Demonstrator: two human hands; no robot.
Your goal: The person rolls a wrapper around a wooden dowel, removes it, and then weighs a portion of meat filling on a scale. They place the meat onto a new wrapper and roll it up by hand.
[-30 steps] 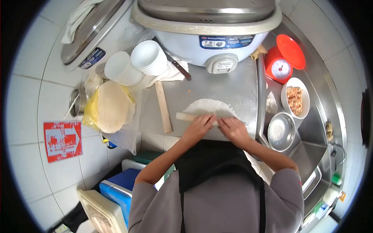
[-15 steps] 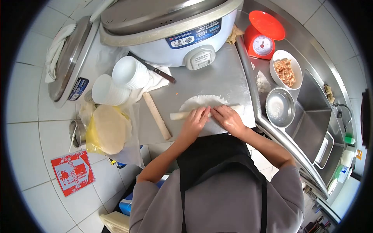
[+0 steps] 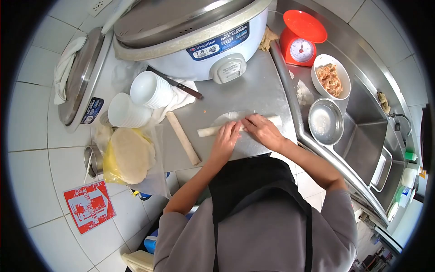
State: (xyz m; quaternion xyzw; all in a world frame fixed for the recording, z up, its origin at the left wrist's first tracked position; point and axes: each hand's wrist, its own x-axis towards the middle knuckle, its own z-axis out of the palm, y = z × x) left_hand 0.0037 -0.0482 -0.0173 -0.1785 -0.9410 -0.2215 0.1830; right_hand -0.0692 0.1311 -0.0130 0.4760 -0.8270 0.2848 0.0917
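Observation:
A long pale roll of dough wrapper (image 3: 208, 132) lies across the steel table in front of me. Beyond it, a thin flap of wrapper (image 3: 229, 116) still lies flat. My left hand (image 3: 228, 136) has its fingers curled over the middle of the roll. Close beside it, my right hand (image 3: 263, 131) presses on the right part, fingers bent and thumb near the left fingertips. The roll's ends stick out on both sides; its middle is hidden under my fingers. To the left, a second pale roll (image 3: 183, 138) rests on the table, apart from both hands.
A stack of round wrappers (image 3: 131, 156) sits on yellow plastic at the left. Behind are white bowls (image 3: 152, 89), a knife (image 3: 186, 89) and a large rice cooker (image 3: 181, 61). Rightward stand a red scale (image 3: 301, 50), a bowl of filling (image 3: 330, 79) and a metal pan (image 3: 326, 122).
Both hands have moved slightly forward, away from my body, with the roll. Less of the flat wrapper shows beyond it. The camera view has shifted a little.

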